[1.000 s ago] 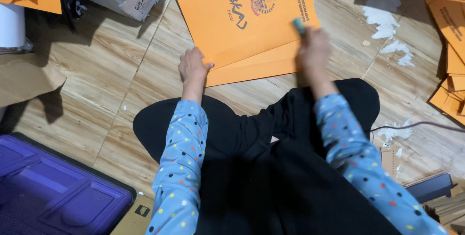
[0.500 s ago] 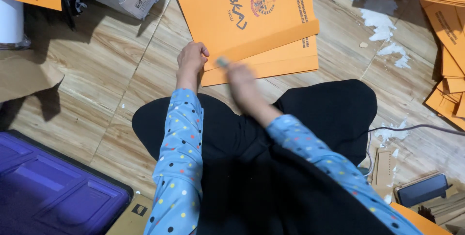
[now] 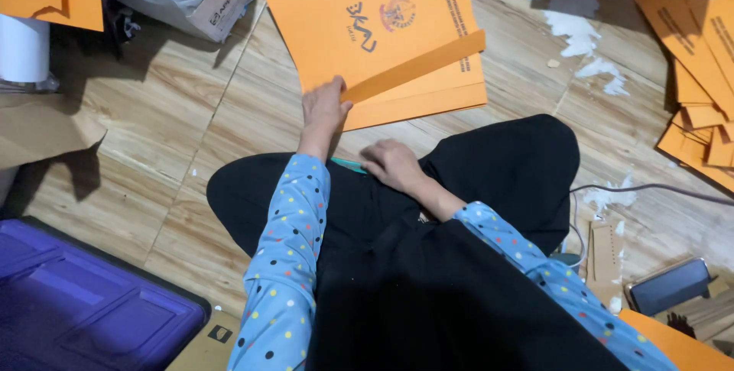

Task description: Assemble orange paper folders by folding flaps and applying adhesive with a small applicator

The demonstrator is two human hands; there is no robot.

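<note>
We see the left hand (image 3: 323,107) pressed flat on the near left corner of the orange folder (image 3: 375,27), fingers spread, gripping nothing. The folder lies on the wooden floor (image 3: 176,126) ahead of the person's crossed legs, its bottom flap (image 3: 417,68) folded up at a slant, with 2 more orange sheets showing under it. The right hand (image 3: 391,163) rests on the black-clad lap, loosely curled beside a thin teal stick (image 3: 348,165); we cannot tell whether it grasps it. More orange folders (image 3: 688,42) pile at the floor's far right edge.
</note>
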